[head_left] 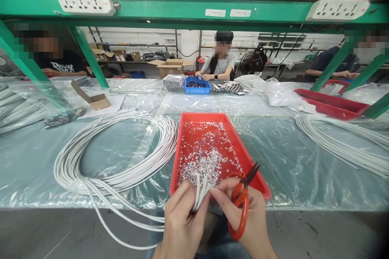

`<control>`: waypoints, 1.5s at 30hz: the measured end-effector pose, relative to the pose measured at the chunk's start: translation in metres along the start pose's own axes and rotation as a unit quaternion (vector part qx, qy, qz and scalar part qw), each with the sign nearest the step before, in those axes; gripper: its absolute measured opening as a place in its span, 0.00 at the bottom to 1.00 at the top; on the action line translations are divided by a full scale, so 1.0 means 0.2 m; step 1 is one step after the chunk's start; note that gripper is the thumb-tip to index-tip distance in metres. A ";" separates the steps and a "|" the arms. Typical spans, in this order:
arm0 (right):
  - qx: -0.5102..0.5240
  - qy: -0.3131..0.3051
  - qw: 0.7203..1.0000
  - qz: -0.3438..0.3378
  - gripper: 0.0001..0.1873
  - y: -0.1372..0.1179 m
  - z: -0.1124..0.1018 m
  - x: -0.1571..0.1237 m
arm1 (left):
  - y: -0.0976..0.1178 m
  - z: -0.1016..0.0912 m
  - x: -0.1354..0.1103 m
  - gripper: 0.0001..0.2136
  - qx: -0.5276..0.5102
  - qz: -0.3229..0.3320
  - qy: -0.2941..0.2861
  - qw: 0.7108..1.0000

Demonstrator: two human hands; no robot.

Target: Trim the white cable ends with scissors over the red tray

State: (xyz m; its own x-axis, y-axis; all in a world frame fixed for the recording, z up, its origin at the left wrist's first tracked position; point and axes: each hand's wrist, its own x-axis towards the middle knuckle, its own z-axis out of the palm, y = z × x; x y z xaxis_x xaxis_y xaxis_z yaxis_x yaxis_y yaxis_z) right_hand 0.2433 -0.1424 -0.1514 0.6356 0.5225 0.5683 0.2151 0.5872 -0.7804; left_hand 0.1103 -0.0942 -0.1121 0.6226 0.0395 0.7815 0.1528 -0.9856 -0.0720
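While the left hand (182, 222) grips a few white cable ends (201, 188) above the near edge of the red tray (176, 158), the right hand (255, 226) is closed around orange scissors (240, 189) — its fingertips touch them.

White cables (115, 162), red tray (209, 119), orange scissors (241, 206)

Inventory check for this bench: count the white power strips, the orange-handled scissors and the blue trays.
White plastic power strips on the green beam: 2
Orange-handled metal scissors in the right hand: 1
Blue plastic tray: 1
Total: 4
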 end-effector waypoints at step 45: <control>-0.062 -0.207 0.975 0.043 0.38 0.03 -0.26 -0.07 | -0.05 -0.06 0.01 0.20 -0.402 -0.385 -0.226 0.799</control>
State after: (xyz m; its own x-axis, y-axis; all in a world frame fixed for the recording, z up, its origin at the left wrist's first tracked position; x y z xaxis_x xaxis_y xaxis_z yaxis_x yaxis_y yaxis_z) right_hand 0.2735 -0.1791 -0.1775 0.3059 0.7867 0.5362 0.2780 0.4648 -0.8406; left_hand 0.1006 -0.0867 -0.1030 0.8237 0.5605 0.0856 0.1942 -0.4208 0.8861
